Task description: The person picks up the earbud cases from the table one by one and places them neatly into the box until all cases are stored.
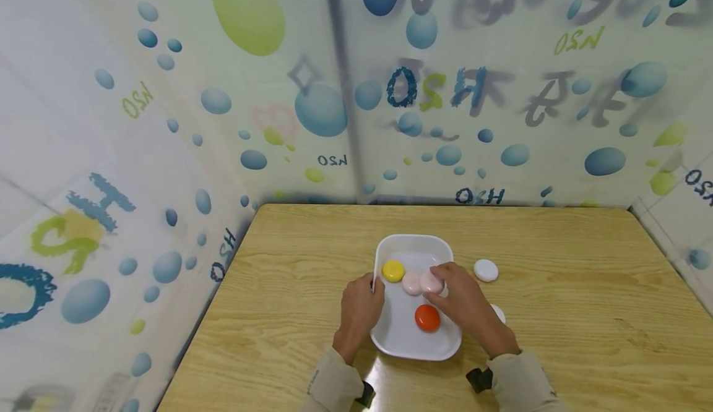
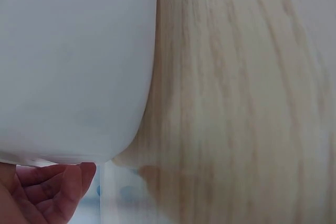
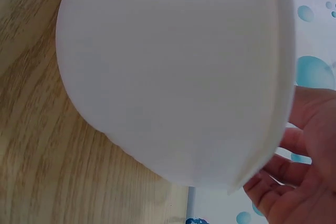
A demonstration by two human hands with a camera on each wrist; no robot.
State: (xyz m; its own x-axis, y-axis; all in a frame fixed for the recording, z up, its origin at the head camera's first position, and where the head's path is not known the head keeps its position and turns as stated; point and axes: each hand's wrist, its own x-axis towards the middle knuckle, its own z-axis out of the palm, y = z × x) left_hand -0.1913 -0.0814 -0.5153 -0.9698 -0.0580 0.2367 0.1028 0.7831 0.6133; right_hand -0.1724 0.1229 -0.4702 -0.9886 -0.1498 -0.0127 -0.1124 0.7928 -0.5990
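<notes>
A white rectangular tray stands on the wooden table. Its outer wall fills much of the left wrist view. My left hand grips the left rim, thumb inside and fingers outside; its curled fingers show at the tray's edge. With thumb and forefinger my right hand pinches a pale pink round disc inside the tray. Next to it lies a second pale pink disc. A glossy yellow disc sits farther left, and a glossy red-orange disc nearer me.
Right of the tray, a white disc lies on the wooden table. Another white disc is partly hidden by my right hand and wrist. A patterned curtain hangs behind the table's far edge.
</notes>
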